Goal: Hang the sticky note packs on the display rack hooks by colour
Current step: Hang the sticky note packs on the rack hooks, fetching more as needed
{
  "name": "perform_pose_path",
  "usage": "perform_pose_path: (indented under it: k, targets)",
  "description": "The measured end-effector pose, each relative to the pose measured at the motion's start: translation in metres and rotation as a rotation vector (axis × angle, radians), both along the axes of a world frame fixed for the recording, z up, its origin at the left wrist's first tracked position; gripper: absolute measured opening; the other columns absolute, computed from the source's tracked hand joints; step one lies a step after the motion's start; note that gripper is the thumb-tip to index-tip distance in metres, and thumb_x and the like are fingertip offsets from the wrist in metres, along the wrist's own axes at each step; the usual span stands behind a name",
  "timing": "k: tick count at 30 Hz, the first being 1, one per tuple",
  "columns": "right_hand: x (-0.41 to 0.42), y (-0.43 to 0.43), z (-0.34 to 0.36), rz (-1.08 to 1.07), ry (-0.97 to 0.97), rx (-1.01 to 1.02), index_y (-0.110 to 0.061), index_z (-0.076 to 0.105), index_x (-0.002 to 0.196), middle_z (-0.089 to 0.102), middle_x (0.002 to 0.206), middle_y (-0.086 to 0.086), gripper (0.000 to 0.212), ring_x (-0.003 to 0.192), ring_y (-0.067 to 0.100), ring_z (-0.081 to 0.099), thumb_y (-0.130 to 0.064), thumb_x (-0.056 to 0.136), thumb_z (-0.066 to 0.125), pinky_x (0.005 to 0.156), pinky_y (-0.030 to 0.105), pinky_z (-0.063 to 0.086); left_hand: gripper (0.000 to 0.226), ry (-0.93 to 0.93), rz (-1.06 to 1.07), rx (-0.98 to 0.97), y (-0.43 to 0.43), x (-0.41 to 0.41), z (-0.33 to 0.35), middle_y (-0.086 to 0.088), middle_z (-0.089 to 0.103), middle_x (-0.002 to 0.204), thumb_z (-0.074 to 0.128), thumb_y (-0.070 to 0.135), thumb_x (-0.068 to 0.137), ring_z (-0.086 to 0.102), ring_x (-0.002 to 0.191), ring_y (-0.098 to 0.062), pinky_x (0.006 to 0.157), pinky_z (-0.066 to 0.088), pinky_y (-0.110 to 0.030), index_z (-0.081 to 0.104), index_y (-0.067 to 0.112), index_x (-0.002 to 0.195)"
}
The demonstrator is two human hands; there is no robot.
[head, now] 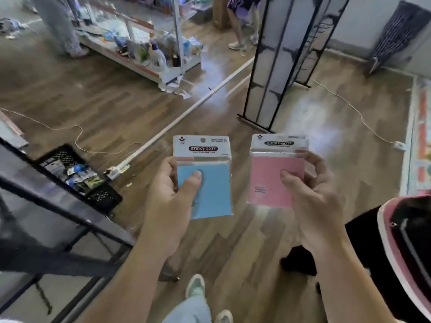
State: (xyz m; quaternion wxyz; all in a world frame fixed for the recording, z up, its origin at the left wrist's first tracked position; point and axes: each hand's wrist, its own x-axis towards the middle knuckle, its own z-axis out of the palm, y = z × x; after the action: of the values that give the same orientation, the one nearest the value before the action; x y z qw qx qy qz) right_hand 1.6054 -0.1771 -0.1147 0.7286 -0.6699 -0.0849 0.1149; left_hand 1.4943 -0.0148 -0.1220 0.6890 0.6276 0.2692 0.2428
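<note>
My left hand (171, 197) grips a blue sticky note pack (211, 192) with the thumb pressed on its front. My right hand (312, 197) pinches a pink sticky note pack (268, 180) between thumb and fingers. Both packs are upright in clear sleeves with white header cards, held side by side over the wooden floor. Ahead and slightly right stands the tall black display rack (275, 66); thin hooks show on its right side (314, 38).
A black crate (105, 197) with small items sits on the floor at left, beside a dark metal frame (58, 206). A white cord (349, 106) runs across the floor. A low shelf of goods (149, 54) and two people's legs are farther back.
</note>
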Motion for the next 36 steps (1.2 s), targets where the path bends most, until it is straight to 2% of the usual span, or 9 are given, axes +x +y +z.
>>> perform_pose_path:
  k: [3, 5, 9, 12, 16, 22, 26, 31, 36]
  targets:
    - [0.051, 0.011, -0.005, -0.011, 0.006, -0.007, -0.028, 0.055, 0.104, 0.071, 0.068, -0.011, 0.038, 0.058, 0.002, 0.062, 0.007, 0.092, 0.053, 0.05, 0.018, 0.049, 0.019, -0.001, -0.014, -0.002, 0.012, 0.057, -0.008, 0.007, 0.072, 0.099, 0.057, 0.029, 0.08, 0.071, 0.087, -0.015, 0.067, 0.057, -0.038, 0.06, 0.037, 0.097]
    - [0.091, 0.02, -0.007, -0.022, 0.008, -0.025, -0.028, 0.055, 0.104, 0.07, 0.068, -0.011, 0.037, 0.059, 0.002, 0.062, 0.007, 0.092, 0.053, 0.05, 0.018, 0.048, 0.017, -0.02, -0.025, -0.014, 0.022, 0.102, -0.012, 0.009, 0.072, 0.099, 0.059, 0.026, 0.084, 0.071, 0.085, -0.013, 0.063, 0.056, -0.032, 0.06, 0.038, 0.095]
    - [0.178, 0.04, -0.008, -0.059, 0.003, -0.075, -0.03, 0.055, 0.108, 0.073, 0.077, -0.007, 0.038, 0.072, 0.012, 0.067, 0.004, 0.092, 0.055, 0.065, 0.035, 0.055, 0.021, -0.059, -0.066, -0.025, 0.045, 0.193, -0.015, 0.009, 0.073, 0.094, 0.055, 0.008, 0.096, 0.069, 0.078, -0.007, 0.058, 0.054, -0.022, 0.058, 0.029, 0.098]
    - [0.241, 0.05, 0.0, -0.111, -0.008, -0.052, -0.027, 0.057, 0.112, 0.074, 0.08, -0.008, 0.037, 0.072, 0.009, 0.068, 0.003, 0.091, 0.057, 0.064, 0.029, 0.055, 0.017, -0.068, -0.102, -0.008, 0.063, 0.262, -0.008, 0.011, 0.072, 0.093, 0.061, 0.016, 0.09, 0.068, 0.075, -0.004, 0.055, 0.053, -0.019, 0.058, 0.031, 0.099]
    - [0.326, 0.05, 0.006, -0.187, -0.016, -0.033, -0.024, 0.058, 0.113, 0.074, 0.087, -0.006, 0.036, 0.077, 0.009, 0.068, 0.004, 0.091, 0.057, 0.071, 0.033, 0.056, 0.019, -0.071, -0.179, 0.013, 0.076, 0.358, -0.001, 0.009, 0.072, 0.092, 0.06, 0.022, 0.081, 0.068, 0.074, -0.007, 0.057, 0.055, -0.023, 0.06, 0.036, 0.094]
    - [0.466, 0.031, -0.001, -0.243, -0.019, 0.007, -0.032, 0.055, 0.108, 0.074, 0.085, -0.011, 0.039, 0.076, 0.006, 0.07, 0.003, 0.091, 0.058, 0.059, 0.021, 0.053, 0.021, -0.065, -0.267, 0.059, 0.069, 0.517, -0.004, 0.01, 0.071, 0.088, 0.057, 0.023, 0.077, 0.067, 0.074, -0.009, 0.056, 0.054, -0.024, 0.059, 0.031, 0.097]
    - [0.57, 0.008, -0.004, -0.238, -0.023, 0.046, -0.032, 0.054, 0.11, 0.073, 0.087, -0.012, 0.043, 0.078, 0.004, 0.069, 0.006, 0.09, 0.057, 0.061, 0.02, 0.053, 0.022, -0.076, -0.278, 0.104, 0.043, 0.627, 0.0, 0.012, 0.072, 0.084, 0.056, 0.023, 0.078, 0.067, 0.071, -0.006, 0.055, 0.052, -0.022, 0.057, 0.032, 0.098]
    - [0.694, -0.016, 0.012, -0.262, -0.037, 0.057, -0.032, 0.043, 0.135, 0.074, 0.097, -0.004, 0.064, 0.09, 0.018, 0.07, 0.008, 0.088, 0.059, 0.078, 0.042, 0.057, 0.039, -0.093, -0.276, 0.181, 0.019, 0.75, 0.02, 0.011, 0.072, 0.103, 0.057, 0.028, 0.079, 0.07, 0.092, -0.016, 0.078, 0.056, -0.047, 0.052, 0.055, 0.108]
    - [0.807, -0.026, 0.028, -0.241, -0.067, 0.106, -0.042, 0.043, 0.134, 0.069, 0.103, 0.0, 0.071, 0.085, 0.016, 0.071, 0.01, 0.088, 0.058, 0.065, 0.033, 0.059, 0.066, -0.16, -0.324, 0.246, 0.005, 0.866, 0.04, 0.02, 0.068, 0.11, 0.056, 0.028, 0.082, 0.068, 0.096, -0.01, 0.078, 0.057, -0.037, 0.032, 0.075, 0.12]
